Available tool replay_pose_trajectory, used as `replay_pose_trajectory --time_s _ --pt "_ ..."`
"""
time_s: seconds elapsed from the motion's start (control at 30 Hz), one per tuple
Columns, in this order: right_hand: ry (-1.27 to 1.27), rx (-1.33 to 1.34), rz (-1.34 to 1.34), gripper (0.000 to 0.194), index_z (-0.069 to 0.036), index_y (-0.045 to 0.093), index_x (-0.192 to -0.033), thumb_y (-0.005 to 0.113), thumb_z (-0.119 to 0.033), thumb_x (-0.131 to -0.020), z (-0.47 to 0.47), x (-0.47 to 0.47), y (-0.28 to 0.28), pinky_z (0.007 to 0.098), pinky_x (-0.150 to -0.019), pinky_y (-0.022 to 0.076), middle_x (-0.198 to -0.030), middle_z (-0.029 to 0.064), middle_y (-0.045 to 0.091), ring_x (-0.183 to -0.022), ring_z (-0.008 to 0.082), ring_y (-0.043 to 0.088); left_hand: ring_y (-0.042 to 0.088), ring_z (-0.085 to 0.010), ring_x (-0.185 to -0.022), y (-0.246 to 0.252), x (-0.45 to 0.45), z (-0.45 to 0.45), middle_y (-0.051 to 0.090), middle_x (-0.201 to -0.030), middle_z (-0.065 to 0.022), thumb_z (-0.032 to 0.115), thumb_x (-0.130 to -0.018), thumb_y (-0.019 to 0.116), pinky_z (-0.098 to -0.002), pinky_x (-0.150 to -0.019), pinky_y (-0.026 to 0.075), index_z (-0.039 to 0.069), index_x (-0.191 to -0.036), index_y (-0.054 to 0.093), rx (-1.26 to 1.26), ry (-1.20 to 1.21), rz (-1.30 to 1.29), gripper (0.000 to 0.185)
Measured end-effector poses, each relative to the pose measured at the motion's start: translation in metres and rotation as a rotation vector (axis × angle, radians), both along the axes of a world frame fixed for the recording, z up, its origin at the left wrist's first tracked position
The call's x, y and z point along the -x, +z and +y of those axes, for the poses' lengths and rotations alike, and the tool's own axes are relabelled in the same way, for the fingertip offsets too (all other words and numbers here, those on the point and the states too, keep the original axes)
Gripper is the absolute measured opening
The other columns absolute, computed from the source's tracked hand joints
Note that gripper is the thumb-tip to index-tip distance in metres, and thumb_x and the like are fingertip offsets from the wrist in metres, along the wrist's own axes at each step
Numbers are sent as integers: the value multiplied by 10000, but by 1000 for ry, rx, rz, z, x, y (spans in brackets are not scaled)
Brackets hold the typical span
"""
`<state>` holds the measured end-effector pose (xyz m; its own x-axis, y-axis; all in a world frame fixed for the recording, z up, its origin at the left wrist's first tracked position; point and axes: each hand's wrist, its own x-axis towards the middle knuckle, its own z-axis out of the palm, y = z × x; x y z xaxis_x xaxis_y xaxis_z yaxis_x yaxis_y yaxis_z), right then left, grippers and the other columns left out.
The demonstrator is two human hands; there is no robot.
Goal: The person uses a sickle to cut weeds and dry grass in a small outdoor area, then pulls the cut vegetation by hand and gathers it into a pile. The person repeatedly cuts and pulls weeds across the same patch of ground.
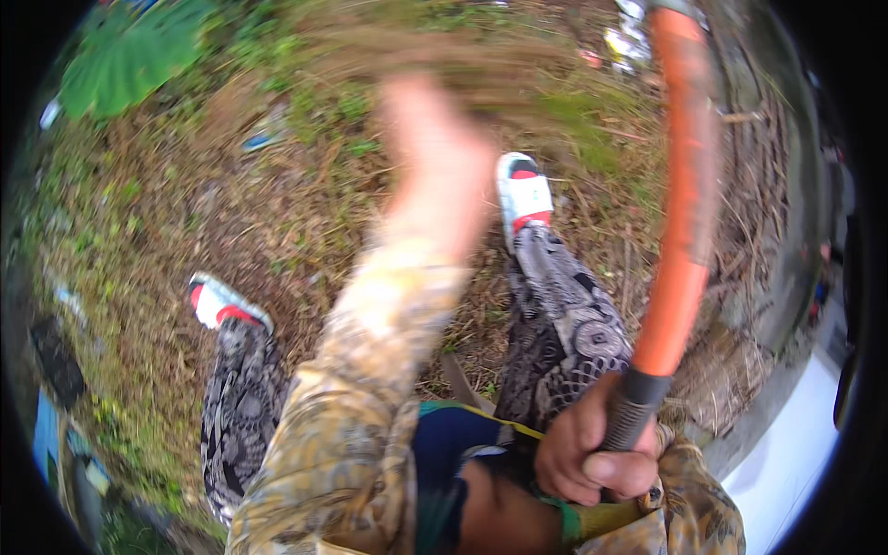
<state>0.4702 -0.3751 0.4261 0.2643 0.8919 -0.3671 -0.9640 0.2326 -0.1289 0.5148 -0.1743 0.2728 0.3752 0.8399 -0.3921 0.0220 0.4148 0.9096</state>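
Note:
My right hand (600,444) is closed around the black ribbed grip (635,409) of a long-handled tool. Its curved orange shaft (680,208) rises to the top edge, where a grey fitting shows; any working end is out of view. My left hand (444,152), strongly blurred, reaches forward at the end of a camouflage sleeve (368,347). A streaked clump of dry and green grass (472,62) lies right at its fingers and spreads to both sides. Blur and grass hide the fingers, so whether they grip the clump is unclear.
Cut dry stalks and low weeds (277,229) cover the ground around my white and red shoes (525,191). A large green leaf (132,59) stands at upper left. Shiny litter (628,38) lies at upper right. Along the right runs a concrete edge (798,229).

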Motion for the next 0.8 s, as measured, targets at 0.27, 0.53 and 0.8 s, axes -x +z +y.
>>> replay_pose_trajectory --time_s 0.27,0.53,0.8 --pt "164 93 -279 258 -37 401 -1061 561 -3 -861 1 -13 -4 339 -395 412 -557 37 469 -387 137 498 363 -397 -1428 -97 -30 -112 362 -1529 -290 639 -830 693 -442 -1182 313 -67 -1481 362 204 -1204 175 1016" --pt "262 225 -272 236 -65 401 -1019 588 -83 -875 0 -15 -4 346 -387 465 -540 3 455 -335 119 467 528 -419 -1206 -215 169 24 573 -1268 -272 118 -835 680 -477 -1067 414 -49 -1232 572 -847 -299 703 443" --pt "273 265 -277 230 -67 404 -1013 593 -91 -885 4 -12 -2 336 -370 443 -522 -6 440 -329 120 464 31 -382 -1536 -230 216 101 189 -1622 -240 385 -862 725 -506 -1242 43 -23 -1473 397 -574 -817 1345 806"
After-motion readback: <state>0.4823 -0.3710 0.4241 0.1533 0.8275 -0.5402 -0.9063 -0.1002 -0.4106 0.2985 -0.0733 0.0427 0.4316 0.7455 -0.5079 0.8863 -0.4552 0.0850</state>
